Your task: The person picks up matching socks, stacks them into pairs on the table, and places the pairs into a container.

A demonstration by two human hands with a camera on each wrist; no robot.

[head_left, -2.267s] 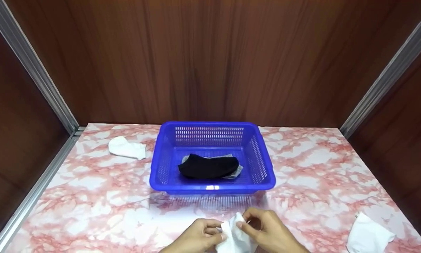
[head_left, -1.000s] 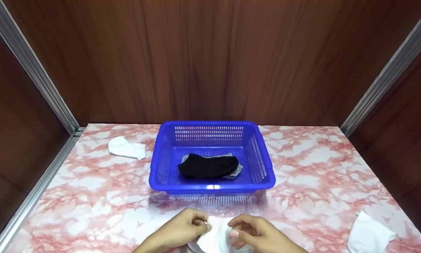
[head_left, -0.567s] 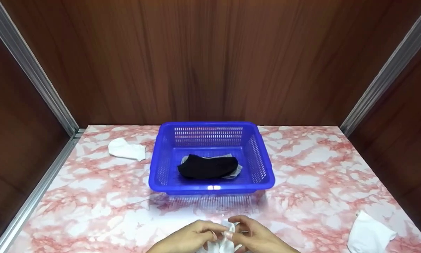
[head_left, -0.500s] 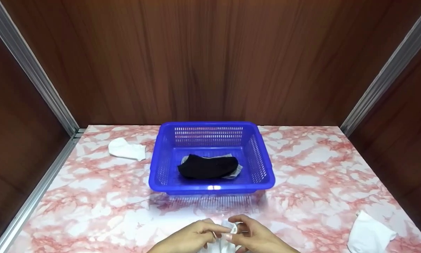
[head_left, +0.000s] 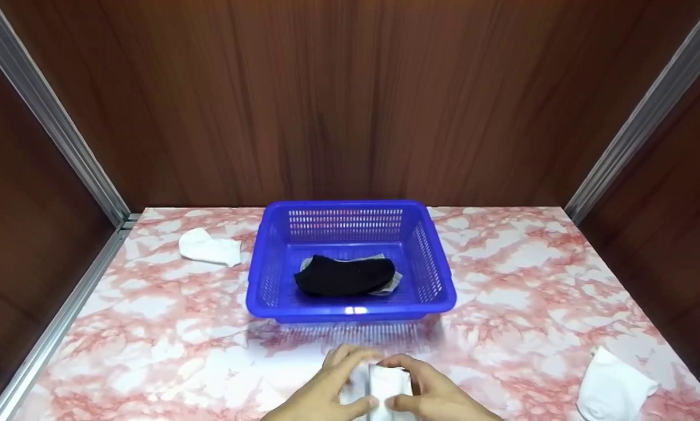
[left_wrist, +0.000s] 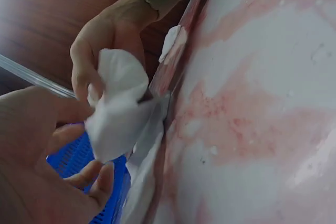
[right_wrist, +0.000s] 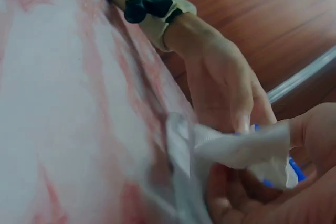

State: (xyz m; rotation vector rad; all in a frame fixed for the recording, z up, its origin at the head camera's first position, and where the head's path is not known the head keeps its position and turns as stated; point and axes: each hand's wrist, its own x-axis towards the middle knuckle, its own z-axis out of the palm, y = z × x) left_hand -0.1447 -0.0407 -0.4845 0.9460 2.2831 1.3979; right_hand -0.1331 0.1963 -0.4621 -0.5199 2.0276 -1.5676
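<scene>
A white sock [head_left: 390,386] is bunched up between my two hands at the table's front, one end folded over. My right hand [head_left: 437,389] pinches it between thumb and fingers from the right. My left hand [head_left: 332,389] is on its other side with fingers spread, the thumb tip at the fabric. In the left wrist view, the fingers of that hand [left_wrist: 47,150] stand loosely around the raised sock [left_wrist: 115,108]. More white fabric [left_wrist: 147,166] lies on the table below; whether it is a second sock I cannot tell.
Beyond my hands is a blue basket [head_left: 350,317] with a black sock [head_left: 347,276] over light grey ones. A white sock [head_left: 210,248] lies left of it and another [head_left: 613,387] at the right front. Wooden panels [head_left: 350,105] enclose the table.
The sock has been turned and folded between my hands. My left fingers have spread out, away from the pinch on it; my right hand keeps hold. Basket and other socks stay put.
</scene>
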